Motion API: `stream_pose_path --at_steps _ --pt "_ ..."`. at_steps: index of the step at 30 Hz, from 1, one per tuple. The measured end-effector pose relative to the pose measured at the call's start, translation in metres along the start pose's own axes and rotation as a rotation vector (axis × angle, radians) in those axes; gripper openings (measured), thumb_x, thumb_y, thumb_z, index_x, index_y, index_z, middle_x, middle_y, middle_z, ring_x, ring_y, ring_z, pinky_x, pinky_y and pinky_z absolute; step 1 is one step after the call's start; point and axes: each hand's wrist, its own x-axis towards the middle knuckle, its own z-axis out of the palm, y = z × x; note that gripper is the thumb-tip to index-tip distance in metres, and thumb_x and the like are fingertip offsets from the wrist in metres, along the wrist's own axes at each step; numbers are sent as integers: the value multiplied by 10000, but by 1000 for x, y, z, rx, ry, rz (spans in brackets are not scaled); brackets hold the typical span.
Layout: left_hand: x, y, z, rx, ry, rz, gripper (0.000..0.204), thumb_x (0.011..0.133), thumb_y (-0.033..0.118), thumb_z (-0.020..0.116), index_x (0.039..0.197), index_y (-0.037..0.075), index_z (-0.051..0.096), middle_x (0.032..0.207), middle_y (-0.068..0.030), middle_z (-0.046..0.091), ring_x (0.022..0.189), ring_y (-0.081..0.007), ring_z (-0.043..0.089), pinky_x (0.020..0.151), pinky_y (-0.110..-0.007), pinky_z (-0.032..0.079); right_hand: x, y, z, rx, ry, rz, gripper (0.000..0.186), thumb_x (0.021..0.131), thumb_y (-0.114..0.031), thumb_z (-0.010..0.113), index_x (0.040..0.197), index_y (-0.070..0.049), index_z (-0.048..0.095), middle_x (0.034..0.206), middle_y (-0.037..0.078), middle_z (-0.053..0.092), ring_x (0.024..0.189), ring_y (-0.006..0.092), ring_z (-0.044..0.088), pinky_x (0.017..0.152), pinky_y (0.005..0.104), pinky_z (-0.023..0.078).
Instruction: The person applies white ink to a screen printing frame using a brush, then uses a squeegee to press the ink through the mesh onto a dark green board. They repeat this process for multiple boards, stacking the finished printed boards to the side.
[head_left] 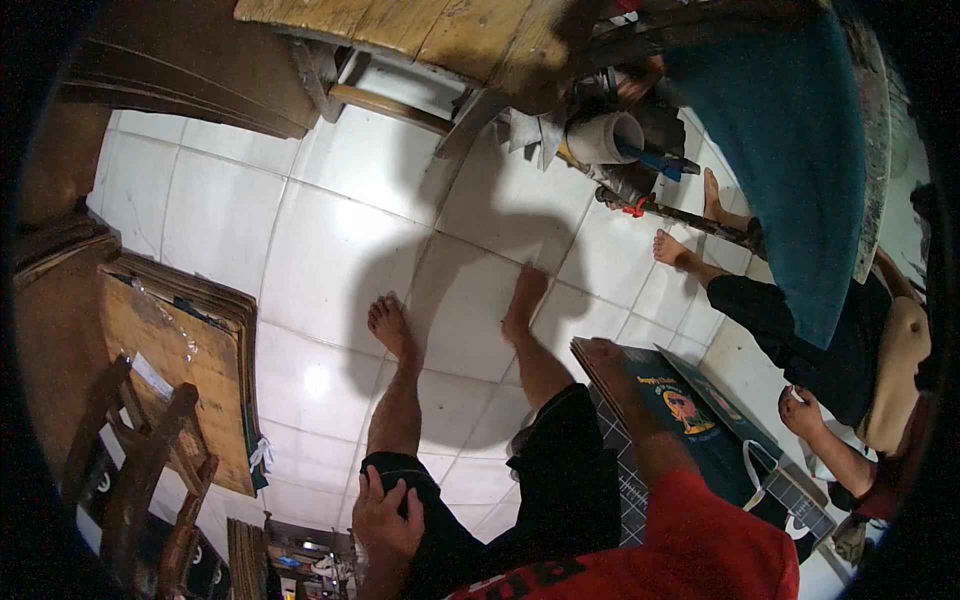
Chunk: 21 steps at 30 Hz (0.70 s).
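Observation:
My left hand point(388, 520) rests on my left thigh, its fingers spread and holding nothing. My right arm reaches forward from a red sleeve. At its end, my right hand point(606, 362) is closed at the far corner of a dark green printed panel point(672, 400), which bears a small colourful cartoon figure. Layered brown edges show beneath that corner. A second dark green panel point(715, 392) leans up along the right side of the first. Shadow dims the fingers of my right hand.
A black gridded mat point(622, 470) lies beneath the panels. Wooden boards point(180, 370) and a wooden chair point(150, 470) stand at left. A wooden table point(430, 35) is ahead, with a white bucket point(603, 138) beside it. Another person's hand point(800, 412) is at right, below a teal sheet point(780, 150).

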Motion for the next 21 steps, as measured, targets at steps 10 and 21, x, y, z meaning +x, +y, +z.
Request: stream_pose_path --at_steps 10,21 --pt "31 21 62 44 -89 -122 680 856 338 754 1425 12 572 1482 -340 483 1419 -522 408 1097 -618 366 145 -201 -54 296 4 -253 286 998 -260 714 1209 -70 683 933 21 722 787 134 677 705 265 502" --pt "-38 8 149 57 -271 -203 680 818 352 770 1392 24 611 1494 -316 468 1424 -498 399 1109 -601 369 93 -11 -52 -53 -222 -278 238 983 -133 639 1204 -49 667 1010 58 698 840 150 662 851 332 547"
